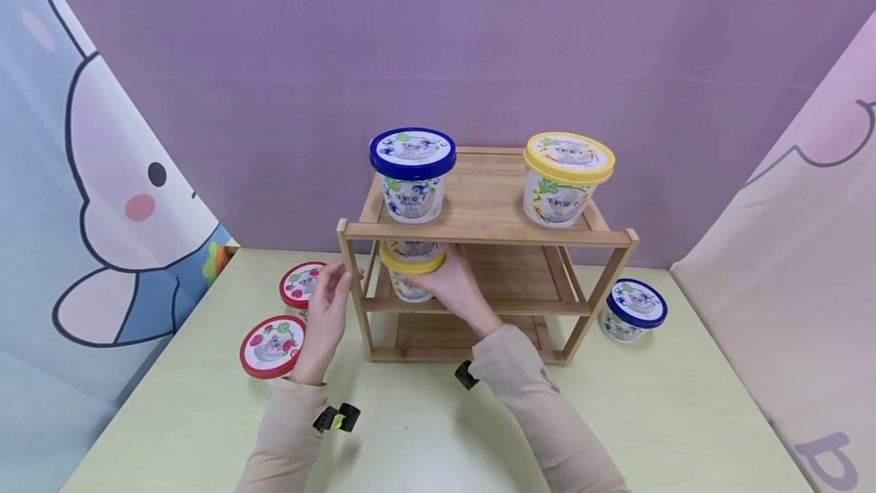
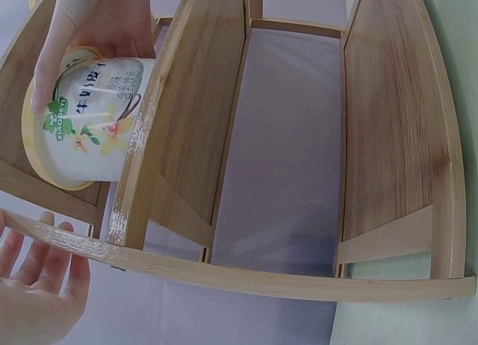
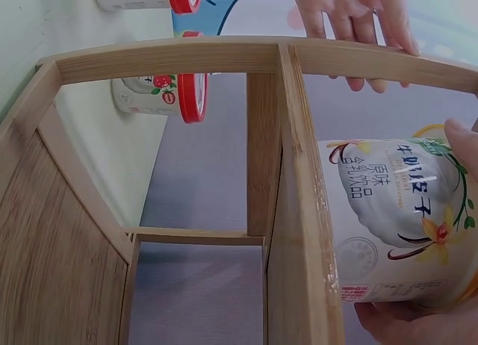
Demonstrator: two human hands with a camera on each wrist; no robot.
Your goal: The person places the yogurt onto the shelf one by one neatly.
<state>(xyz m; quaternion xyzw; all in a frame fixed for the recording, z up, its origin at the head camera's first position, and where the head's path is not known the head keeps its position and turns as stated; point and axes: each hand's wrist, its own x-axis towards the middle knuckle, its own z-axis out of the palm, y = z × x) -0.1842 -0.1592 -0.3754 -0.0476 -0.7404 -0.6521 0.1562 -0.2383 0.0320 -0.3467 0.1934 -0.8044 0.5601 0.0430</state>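
My right hand (image 1: 453, 284) grips a yellow-lidded white tub (image 1: 409, 291) by its sides, at the left end of the wooden rack's middle shelf. In the right wrist view the tub (image 3: 396, 218) shows a flower print and stands just above the shelf's front rail (image 3: 310, 181). My left hand (image 1: 327, 318) holds the rack's left front post (image 1: 354, 291). Seen from the right wrist, its fingers (image 3: 355, 24) pass behind the post with the thumb in front. On the top shelf (image 1: 486, 192) stand a blue-lidded tub (image 1: 413, 173) at left and another yellow-lidded tub (image 1: 566, 177) at right.
Two red-lidded tubs, a nearer one (image 1: 272, 347) and a farther one (image 1: 299, 284), stand on the pale table (image 1: 411, 424) left of the rack. A blue-lidded tub (image 1: 633, 310) stands to its right. Behind hangs a purple curtain (image 1: 342, 97).
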